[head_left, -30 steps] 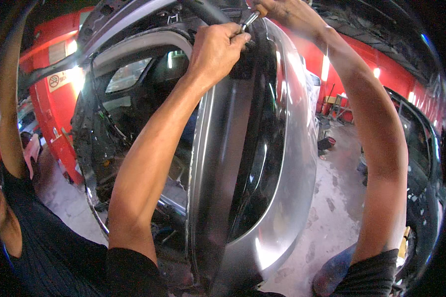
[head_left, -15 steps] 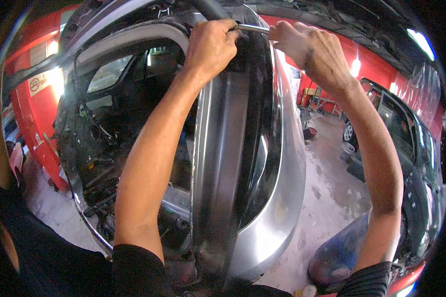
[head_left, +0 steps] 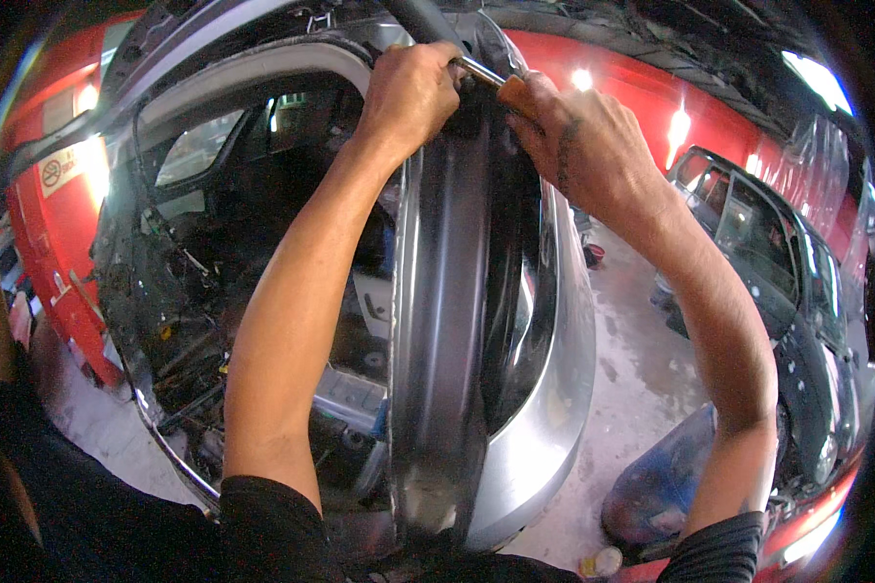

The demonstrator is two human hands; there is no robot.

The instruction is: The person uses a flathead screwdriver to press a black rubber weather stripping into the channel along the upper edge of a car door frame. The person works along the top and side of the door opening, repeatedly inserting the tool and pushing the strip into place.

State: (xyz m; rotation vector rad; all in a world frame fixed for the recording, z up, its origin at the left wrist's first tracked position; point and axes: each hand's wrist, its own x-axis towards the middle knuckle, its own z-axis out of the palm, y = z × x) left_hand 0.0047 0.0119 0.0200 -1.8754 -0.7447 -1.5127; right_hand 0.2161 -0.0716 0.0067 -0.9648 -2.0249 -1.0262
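My right hand is closed around the orange handle of a screwdriver-like tool with a bright metal shaft. The shaft slants up and left to my left hand, whose fingers are closed about its far end; the tip is hidden there. Both hands are raised at the top of a silver car body, by the upper end of its dark grey channel. Just above my left hand runs a thick black tube.
Left of the channel, the stripped car interior shows wiring and bare metal. A dark car stands at right, with a blue drum nearer me. Red walls lie behind, and a red post at far left.
My right hand has come down and slightly nearer, and the tool now tilts with its orange handle showing. My left hand stays almost in place. The whole view has shifted slightly.
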